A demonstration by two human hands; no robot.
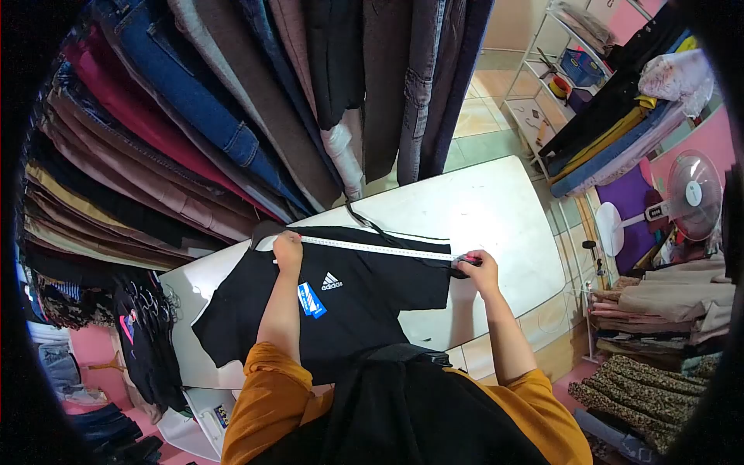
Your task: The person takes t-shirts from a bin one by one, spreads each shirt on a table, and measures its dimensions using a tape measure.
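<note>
A black T-shirt [356, 310] with a white logo and a blue tag [311, 301] lies spread on the white table [496, 201]. A white measuring tape [372, 249] stretches across its shoulder and sleeve. My left hand [288, 249] is closed on the tape's end beside the collar. At the sleeve's end, my right hand [480, 271] is closed round the other end of the tape, with something small, dark and red between the fingers. A thin black strap [364, 221] lies across the table edge above the shirt.
Hanging trousers [232, 116] crowd the table's far and left sides. To the right are a white rack [535, 93], a fan [692, 194] and folded clothes [666, 298]. Black garments [147, 341] hang at the lower left.
</note>
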